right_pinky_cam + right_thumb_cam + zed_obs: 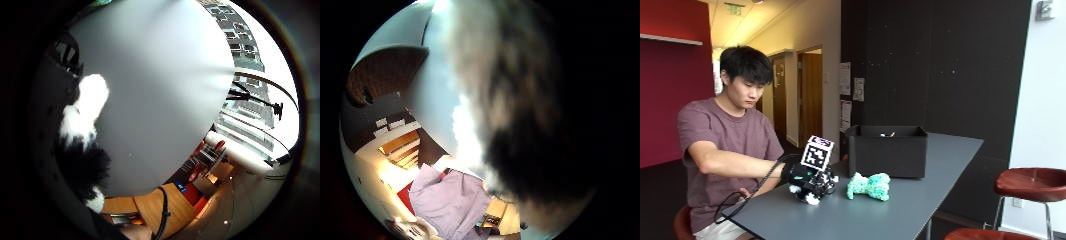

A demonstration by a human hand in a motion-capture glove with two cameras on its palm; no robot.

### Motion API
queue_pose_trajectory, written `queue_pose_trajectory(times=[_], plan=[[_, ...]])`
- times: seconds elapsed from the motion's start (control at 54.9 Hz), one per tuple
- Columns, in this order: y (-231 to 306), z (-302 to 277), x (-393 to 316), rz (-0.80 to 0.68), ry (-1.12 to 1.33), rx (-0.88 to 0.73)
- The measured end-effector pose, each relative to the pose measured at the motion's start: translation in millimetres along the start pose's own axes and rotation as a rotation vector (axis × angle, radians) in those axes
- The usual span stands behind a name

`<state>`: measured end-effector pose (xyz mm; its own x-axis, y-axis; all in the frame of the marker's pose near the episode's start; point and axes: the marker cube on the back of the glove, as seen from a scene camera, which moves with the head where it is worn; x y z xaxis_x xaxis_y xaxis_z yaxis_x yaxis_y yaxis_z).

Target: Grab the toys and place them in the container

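Note:
On the grey table (906,200) a black-and-white plush toy (810,188) lies near the person's end, and my gloved right hand (800,174) rests on top of it, fingers curled round it. The toy's black and white fur (82,130) shows at the edge of the little finger side palm view and fills much of the thumb side palm view (520,120). A green plush toy (868,186) lies on the table just beside it, apart from my hand. The black container (887,150) stands behind the green toy, open at the top, with something small showing inside.
Two red-brown stools (1029,182) stand at the table's far side. The table's long edge runs close to the toys on the person's side. The person's other hand is below the table, out of sight.

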<state>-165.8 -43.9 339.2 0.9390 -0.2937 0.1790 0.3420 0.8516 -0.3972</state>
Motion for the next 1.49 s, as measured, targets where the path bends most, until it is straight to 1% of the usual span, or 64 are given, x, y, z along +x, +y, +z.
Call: queue_pose_trajectory(times=[0.055,0.164,0.255,0.328,0.382,0.473,0.619,0.728,0.801,0.856,0.874,0.947,1.002,1.074,1.238,1.311,1.402,1.493], plan=[[-6.2,1.1,-0.4,0.012,-0.013,0.016],[-13.3,1.9,0.0,0.002,-0.03,-0.026],[-18.8,-2.7,14.9,-0.016,0.082,-0.087],[-22.5,-14.3,4.5,0.0,-0.084,-0.15],[-22.6,-27.0,2.0,0.012,-0.101,-0.139],[-16.9,-60.2,-0.7,0.02,-0.097,-0.109],[-2.3,-130.4,-6.3,0.047,-0.06,-0.032],[9.9,-190.4,-5.4,-0.039,-0.005,0.04],[12.9,-230.2,-18.5,-0.014,-0.052,0.09],[15.2,-249.6,-19.4,-0.074,0.035,0.12],[15.4,-255.7,-21.4,-0.072,0.05,0.127],[13.4,-283.2,-40.3,0.015,0.007,0.144],[10.9,-307.2,-55.5,0.024,0.003,0.17],[9.6,-337.1,-85.9,-0.053,-0.078,0.198],[-12.4,-368.9,-134.7,-0.054,0.028,0.238],[-28.2,-381.8,-173.4,-0.069,0.006,0.247],[-48.4,-384.8,-209.3,-0.194,0.066,0.252],[-71.8,-382.8,-244.5,-0.203,0.136,0.248]])
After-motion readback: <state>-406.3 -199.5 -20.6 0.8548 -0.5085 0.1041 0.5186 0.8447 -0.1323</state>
